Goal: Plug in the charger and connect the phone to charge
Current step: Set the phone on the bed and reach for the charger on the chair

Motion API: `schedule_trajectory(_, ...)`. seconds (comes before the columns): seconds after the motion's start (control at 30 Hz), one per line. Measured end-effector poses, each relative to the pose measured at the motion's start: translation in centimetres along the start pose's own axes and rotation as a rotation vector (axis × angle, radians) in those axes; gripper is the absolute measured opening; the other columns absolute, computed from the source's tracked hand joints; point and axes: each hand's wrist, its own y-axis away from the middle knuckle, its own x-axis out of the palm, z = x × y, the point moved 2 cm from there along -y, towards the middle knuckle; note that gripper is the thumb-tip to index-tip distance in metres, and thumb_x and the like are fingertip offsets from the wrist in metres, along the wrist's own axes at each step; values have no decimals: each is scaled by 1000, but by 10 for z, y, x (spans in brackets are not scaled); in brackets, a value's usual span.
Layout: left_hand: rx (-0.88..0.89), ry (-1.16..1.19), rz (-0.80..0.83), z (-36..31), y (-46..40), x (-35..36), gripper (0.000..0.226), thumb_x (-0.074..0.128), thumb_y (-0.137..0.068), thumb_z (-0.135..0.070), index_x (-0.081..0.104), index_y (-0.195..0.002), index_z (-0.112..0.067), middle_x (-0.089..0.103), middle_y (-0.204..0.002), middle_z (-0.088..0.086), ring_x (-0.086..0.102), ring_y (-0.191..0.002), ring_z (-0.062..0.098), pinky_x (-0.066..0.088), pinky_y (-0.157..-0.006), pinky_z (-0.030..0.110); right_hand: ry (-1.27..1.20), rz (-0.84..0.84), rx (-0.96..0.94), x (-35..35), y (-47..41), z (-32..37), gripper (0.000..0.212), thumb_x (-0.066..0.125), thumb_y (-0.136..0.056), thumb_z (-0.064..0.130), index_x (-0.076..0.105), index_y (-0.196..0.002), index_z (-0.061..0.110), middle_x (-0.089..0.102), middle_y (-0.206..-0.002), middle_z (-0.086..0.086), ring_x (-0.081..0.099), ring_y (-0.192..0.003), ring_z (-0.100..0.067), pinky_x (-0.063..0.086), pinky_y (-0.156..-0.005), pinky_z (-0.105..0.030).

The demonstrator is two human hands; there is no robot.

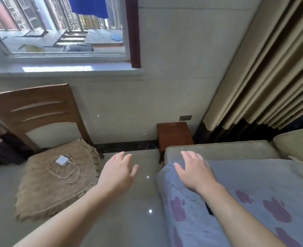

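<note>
A white charger (62, 160) lies on the tan cushion of a wooden chair (40, 106) at the left, its pale cable (65, 172) coiled loosely beside it. A wall socket (185, 118) sits low on the wall above a small wooden stool (174, 135). My left hand (119, 172) hovers over the floor right of the chair, fingers relaxed, holding nothing. My right hand (194, 169) hangs over the blue blanket's corner, also relaxed and holding nothing. A dark thing (209, 209), possibly the phone, peeks from under my right forearm on the blanket.
A bed with a blue blanket (254, 193) bearing purple shapes fills the right. Beige curtains (263, 68) hang at the upper right. A window (58, 32) is at the upper left. Glossy floor (140, 202) runs between chair and bed.
</note>
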Motion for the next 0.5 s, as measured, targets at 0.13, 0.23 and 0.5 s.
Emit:
schedule_trajectory(0.13,-121,34,-44,72,24,-21,49,43,-99,-48,52,-136,-17,52,-143,5,44,-135,28,39,-107,39,28,44,-88,13,-13,77,59,41,-98,47,39,-148,17,47,-149,-6,38,-138,-28,30,-112,-39)
schedule_trajectory(0.23,-193,57,-55,131,42,-31,53,44,-99,-48,50,-140,-16,51,-146,7,44,-136,29,38,-110,40,49,58,-153,32,-19,140,58,43,-97,48,42,-146,18,51,-146,-5,41,-134,-28,34,-109,-37)
schedule_trajectory(0.5,-324,81,-67,288,78,-57,53,47,-97,-48,53,-137,-15,56,-140,11,48,-132,30,40,-108,41,81,112,-251,90,-23,291,59,44,-97,51,41,-147,19,50,-146,-3,42,-133,-26,35,-108,-36)
